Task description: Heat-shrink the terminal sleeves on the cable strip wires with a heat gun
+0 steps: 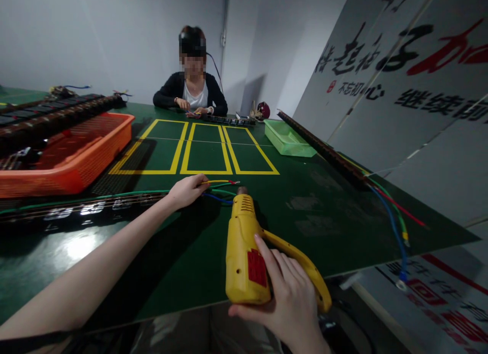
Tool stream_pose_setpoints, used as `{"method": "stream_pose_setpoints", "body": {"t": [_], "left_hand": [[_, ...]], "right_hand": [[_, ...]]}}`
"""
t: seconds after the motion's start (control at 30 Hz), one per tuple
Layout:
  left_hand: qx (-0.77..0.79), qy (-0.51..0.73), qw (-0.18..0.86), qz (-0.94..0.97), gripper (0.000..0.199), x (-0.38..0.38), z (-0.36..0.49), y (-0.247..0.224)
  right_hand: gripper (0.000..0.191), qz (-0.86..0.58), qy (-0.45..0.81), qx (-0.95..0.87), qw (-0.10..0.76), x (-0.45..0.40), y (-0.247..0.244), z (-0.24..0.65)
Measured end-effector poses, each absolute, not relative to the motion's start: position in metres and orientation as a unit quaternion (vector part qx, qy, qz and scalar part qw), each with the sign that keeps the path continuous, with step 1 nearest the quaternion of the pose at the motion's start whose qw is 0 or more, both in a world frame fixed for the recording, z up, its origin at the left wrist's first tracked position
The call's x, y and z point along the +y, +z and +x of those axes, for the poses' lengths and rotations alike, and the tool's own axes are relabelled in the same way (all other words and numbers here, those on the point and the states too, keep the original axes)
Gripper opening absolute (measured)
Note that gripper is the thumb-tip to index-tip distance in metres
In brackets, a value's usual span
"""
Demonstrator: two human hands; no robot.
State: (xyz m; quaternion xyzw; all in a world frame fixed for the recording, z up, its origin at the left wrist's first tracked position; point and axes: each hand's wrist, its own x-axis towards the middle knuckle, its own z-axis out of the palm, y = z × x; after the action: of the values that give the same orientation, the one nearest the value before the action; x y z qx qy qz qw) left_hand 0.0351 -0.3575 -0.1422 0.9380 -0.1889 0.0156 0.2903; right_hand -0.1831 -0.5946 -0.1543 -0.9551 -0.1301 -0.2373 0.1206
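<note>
My left hand [188, 190] is closed on a yellow wire [216, 181] that has a red sleeve and a metal lug at its tip. Green and blue wires [219, 197] stick out beside the fingers, from a long dark strip [114, 204] lying along the table at the left. In my right hand [287, 293] is a yellow heat gun [244, 247] with a red panel, gripped around its body. The gun's metal nozzle points away from me, just right of and below the wire tips, without visible contact.
An orange basket [125, 135] with dark strips across it stands at the left. At the back right are a green basket [292, 148] and a long strip [324, 150] with hanging wires. Across the green table [305, 212], marked with yellow rectangles, a person [190, 85] handles wires.
</note>
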Motion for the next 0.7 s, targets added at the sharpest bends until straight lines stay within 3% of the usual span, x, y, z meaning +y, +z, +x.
{"method": "stream_pose_setpoints", "body": {"t": [0.23, 0.47, 0.7], "left_hand": [[-0.176, 0.076, 0.256, 0.948, 0.026, -0.361, 0.029, -0.146], [-0.158, 0.206, 0.129, 0.957, 0.032, -0.37, 0.014, -0.153], [-0.181, 0.232, 0.108, 0.95, 0.027, -0.368, 0.013, -0.158]], "right_hand": [[0.105, -0.948, -0.257, -0.151, 0.112, -0.573, -0.15, -0.179], [0.106, -0.938, -0.259, -0.196, 0.121, -0.548, -0.148, -0.178], [0.106, -0.921, -0.287, -0.21, 0.161, -0.541, -0.149, -0.176]]}}
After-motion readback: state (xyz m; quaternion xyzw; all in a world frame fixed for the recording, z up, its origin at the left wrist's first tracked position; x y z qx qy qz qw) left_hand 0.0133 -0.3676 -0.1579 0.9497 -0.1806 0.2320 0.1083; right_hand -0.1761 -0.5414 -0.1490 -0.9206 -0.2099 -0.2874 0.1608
